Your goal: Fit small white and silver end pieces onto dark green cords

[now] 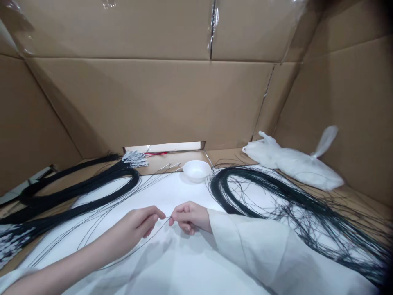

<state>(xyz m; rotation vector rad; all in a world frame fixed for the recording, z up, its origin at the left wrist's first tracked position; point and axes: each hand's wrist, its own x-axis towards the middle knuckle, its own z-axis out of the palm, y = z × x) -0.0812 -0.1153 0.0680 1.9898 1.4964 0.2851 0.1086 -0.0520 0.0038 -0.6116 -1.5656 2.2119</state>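
Hands (pixel 138 227) (pixel 188 217) pinching one thin cord (pixel 144 241) mid-sheet, bundles flanking.

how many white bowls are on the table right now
1. The white bowl sits at the far middle of the white sheet, beyond both hands, between the two bundles of black cords. Nothing seems to hide another.

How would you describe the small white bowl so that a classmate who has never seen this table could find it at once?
Start at the cardboard wall at the back and find the low slot cut in its bottom edge. Just in front of the slot's right end, on the white sheet, sits the white bowl, between two big coils of black cord. It is the only round, rigid dish there; the white plastic bag to its right is soft and crumpled.
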